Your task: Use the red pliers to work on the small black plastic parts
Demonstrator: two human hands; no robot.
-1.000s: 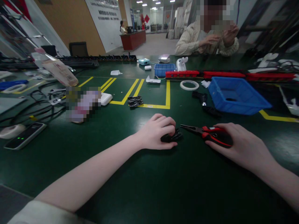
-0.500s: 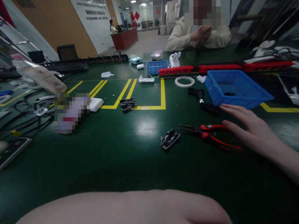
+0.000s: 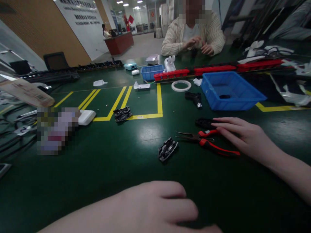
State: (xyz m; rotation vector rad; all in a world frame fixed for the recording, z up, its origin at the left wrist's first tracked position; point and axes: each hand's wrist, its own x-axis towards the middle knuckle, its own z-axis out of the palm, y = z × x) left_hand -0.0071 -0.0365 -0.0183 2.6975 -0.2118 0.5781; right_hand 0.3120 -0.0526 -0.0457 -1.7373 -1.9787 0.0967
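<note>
Right hand (image 3: 243,139): open, fingers stretched flat, fingertips touching the red handles of the pliers (image 3: 206,142); nothing grasped.
Left hand (image 3: 157,207): palm down, fingers loosely bent, well nearer the viewer than the pliers; whether it covers anything cannot be told.
Black plastic part (image 3: 167,149): just left of the pliers' tips, apart.
Blue bin (image 3: 228,104): near wall beyond the pliers, apart.
Green table (image 3: 109,168): open surface between pliers and left hand.

A single head-worn camera looks forward and down across the green table (image 3: 116,161) (the left hand (image 3: 157,207) looms close at the bottom edge), toward a seated person (image 3: 193,34) opposite.
</note>
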